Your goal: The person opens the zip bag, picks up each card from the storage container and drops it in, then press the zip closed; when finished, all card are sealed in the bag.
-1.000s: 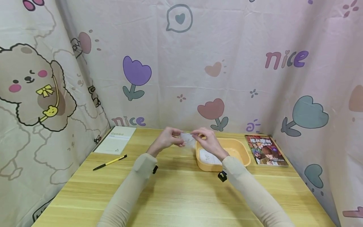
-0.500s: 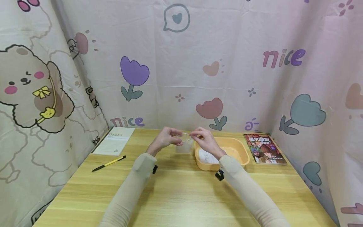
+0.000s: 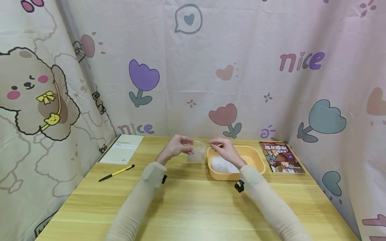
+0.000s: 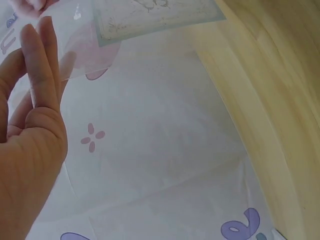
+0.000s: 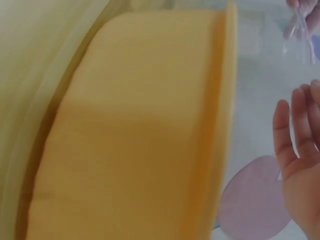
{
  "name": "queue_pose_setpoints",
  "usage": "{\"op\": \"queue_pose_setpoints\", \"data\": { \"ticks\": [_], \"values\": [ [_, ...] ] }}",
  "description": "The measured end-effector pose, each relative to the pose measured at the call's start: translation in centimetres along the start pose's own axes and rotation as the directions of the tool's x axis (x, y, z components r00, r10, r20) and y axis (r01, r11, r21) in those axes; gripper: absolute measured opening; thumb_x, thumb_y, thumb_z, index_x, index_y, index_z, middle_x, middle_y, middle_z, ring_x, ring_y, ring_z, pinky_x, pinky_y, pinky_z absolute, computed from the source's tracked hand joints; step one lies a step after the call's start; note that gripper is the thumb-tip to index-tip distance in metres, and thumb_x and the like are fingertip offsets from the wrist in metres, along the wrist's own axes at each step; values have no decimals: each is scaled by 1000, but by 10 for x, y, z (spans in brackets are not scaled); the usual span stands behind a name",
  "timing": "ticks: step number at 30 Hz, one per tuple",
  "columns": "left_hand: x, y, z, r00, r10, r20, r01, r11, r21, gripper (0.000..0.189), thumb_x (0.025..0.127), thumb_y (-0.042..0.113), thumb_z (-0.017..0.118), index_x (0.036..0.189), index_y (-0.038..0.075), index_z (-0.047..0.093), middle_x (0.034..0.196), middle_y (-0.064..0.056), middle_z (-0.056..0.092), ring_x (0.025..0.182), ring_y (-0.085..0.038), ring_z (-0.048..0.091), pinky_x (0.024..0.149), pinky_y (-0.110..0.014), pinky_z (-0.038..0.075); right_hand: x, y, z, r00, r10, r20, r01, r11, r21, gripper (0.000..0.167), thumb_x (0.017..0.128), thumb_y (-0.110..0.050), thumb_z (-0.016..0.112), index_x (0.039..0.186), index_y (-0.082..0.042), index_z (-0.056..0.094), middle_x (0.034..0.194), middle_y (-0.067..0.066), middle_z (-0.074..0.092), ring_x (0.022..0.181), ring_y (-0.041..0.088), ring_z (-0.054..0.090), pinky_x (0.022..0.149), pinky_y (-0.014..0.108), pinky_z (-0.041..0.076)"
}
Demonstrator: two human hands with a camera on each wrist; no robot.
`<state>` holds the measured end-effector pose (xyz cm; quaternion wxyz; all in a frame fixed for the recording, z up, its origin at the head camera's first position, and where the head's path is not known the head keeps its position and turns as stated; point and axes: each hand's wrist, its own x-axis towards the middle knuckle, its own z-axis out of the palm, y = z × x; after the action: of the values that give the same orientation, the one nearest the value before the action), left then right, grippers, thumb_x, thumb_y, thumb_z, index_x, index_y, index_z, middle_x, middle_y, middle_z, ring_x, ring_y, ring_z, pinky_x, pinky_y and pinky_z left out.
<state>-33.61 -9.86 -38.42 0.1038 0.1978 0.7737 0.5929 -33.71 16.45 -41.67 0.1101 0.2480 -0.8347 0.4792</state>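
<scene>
A clear plastic bag (image 3: 197, 154) hangs above the table with its mouth spread into a loop. My left hand (image 3: 178, 146) pinches the bag at the left side of that mouth. In the left wrist view, a pale panel with a greenish border (image 4: 160, 20) shows at the bag, beyond the left hand's fingertips (image 4: 45, 30). My right hand (image 3: 225, 151) is just right of the bag, over the near-left part of a yellow basin (image 3: 256, 160), with nothing visible in its fingers. White, bag-like pieces with a small drawing (image 3: 221, 165) lie in the basin.
On the wooden table (image 3: 193, 201), a notebook marked Gambit (image 3: 122, 150) lies at the back left. A yellow and black pen (image 3: 116, 173) is in front of it. An illustrated book (image 3: 282, 158) lies right of the basin. Printed curtains (image 3: 181, 67) stand behind and at the sides.
The bag's mouth has gone from flat to spread wide. My right hand has let go of its edge and moved a little right, while the left hand keeps its hold.
</scene>
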Motion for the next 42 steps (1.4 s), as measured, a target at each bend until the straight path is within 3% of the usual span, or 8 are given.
{"op": "queue_pose_setpoints", "data": {
  "ticks": [6,12,15,20,25,31,38,42],
  "values": [
    [1,-1,-5,1000,-4,-16,3,999,-45,42,86,-4,70,126,-11,59,125,-28,62,80,-22,74,78,-37,64,-5,17,-14,992,107,74,-106,994,-9,22,95,-19,66,110,-5,73,104,11,74,84,15,68,75,39,62],
    [1,-7,-8,1000,-16,-4,16,997,-81,45,87,-4,70,128,-12,56,128,-31,60,81,-21,74,83,-43,63,-12,36,-21,985,145,97,-143,989,-21,25,94,-13,66,111,5,70,106,22,71,90,35,67,70,31,62],
    [0,-10,-7,1000,-14,19,15,996,-83,45,87,-3,70,129,-12,56,130,-32,57,82,-21,74,85,-45,62,-15,44,-26,980,174,97,-170,984,-48,24,93,-11,67,111,5,70,106,21,72,90,32,67,69,28,61],
    [1,-7,-7,1000,13,9,-13,997,-79,44,86,-4,70,128,-12,56,128,-33,58,80,-20,74,85,-47,61,-15,54,-33,978,167,123,-156,983,-93,25,91,-9,69,112,3,70,103,16,73,91,20,66,69,22,59],
    [2,-5,-7,1000,13,15,-12,998,-63,44,87,-3,70,128,-13,56,121,-29,64,80,-21,74,84,-45,62,-17,61,-39,966,201,161,-185,977,-106,25,88,-1,69,113,3,70,107,17,72,95,25,65,76,26,58],
    [2,-6,-6,1000,14,23,-12,998,-56,43,87,-2,70,127,-13,57,117,-30,65,80,-22,74,88,-52,59,-22,66,-43,956,217,196,-195,972,-128,31,85,9,65,115,5,68,117,21,68,100,30,64,88,36,57],
    [3,-6,-4,1000,4,11,-4,998,-62,40,86,-3,70,125,-10,59,122,-31,62,79,-21,74,80,-39,64,-22,67,-43,923,233,306,-167,960,-226,34,82,4,71,116,3,68,114,19,69,103,32,62,94,46,55],
    [3,-5,-3,1000,4,15,-3,999,-54,40,87,-2,70,125,-10,59,119,-31,64,80,-22,74,83,-44,62,-22,69,-39,912,233,337,-158,959,-237,39,78,2,76,117,3,68,113,19,69,100,30,61,92,44,55]
  ]
}}
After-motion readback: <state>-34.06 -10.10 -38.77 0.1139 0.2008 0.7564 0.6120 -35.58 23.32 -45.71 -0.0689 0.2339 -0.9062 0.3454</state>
